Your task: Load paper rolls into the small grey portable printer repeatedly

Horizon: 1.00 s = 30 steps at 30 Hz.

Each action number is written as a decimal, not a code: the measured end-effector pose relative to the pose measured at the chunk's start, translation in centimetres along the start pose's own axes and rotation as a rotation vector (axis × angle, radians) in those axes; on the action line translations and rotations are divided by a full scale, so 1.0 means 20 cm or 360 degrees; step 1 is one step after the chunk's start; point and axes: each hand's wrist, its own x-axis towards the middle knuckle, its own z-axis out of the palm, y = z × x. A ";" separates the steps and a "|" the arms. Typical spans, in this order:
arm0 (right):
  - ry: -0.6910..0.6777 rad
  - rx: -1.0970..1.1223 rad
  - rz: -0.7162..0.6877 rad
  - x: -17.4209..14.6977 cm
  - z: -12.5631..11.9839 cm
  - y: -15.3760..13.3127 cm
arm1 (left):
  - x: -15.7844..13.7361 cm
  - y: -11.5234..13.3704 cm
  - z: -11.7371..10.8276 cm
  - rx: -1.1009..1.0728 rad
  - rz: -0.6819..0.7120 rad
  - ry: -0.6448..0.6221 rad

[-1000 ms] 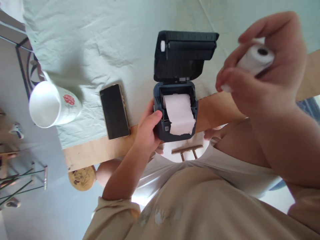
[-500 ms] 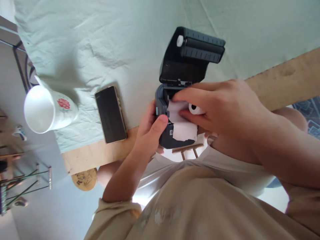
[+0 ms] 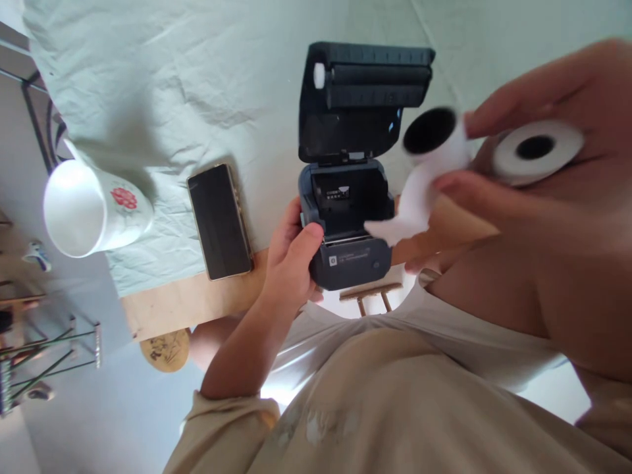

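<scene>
My left hand (image 3: 291, 266) grips the left side of a dark portable label printer (image 3: 345, 260), its thumb on the rim. The printer's lid (image 3: 368, 108) stands raised, with a black roller and a white gear in it. The black inside of its paper bay shows, with a small printed label. To the right, my right hand (image 3: 557, 158) pinches a white paper roll (image 3: 451, 158) between thumb and fingers. That roll's loose end hangs toward the printer's right edge. A second white paper roll (image 3: 567, 148) is held deeper in the same hand. Both rolls have dark cores.
A black phone (image 3: 220, 220) lies on the pale green cloth (image 3: 197, 79), left of the printer. Further left, a white cup (image 3: 123, 210) with a red flower lies on its side. The wooden table edge (image 3: 187, 296) runs below them, with a round stool (image 3: 165, 349) underneath.
My right hand has lifted the paper roll out of the printer's bay and moved right and up. The second roll now shows more fully. My left hand still holds the printer.
</scene>
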 end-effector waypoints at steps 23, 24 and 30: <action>-0.0021 0.0705 0.0561 0.04 0.05 0.06 | 0.10 -0.06 -0.02 -0.0278 0.0299 -0.0109; -0.0046 0.0683 0.0565 0.05 0.05 0.06 | 0.10 -0.06 -0.02 -0.0273 0.0289 -0.0100; -0.0274 0.0280 0.0220 0.04 0.05 0.07 | 0.10 -0.07 -0.03 -0.0227 0.0331 -0.0040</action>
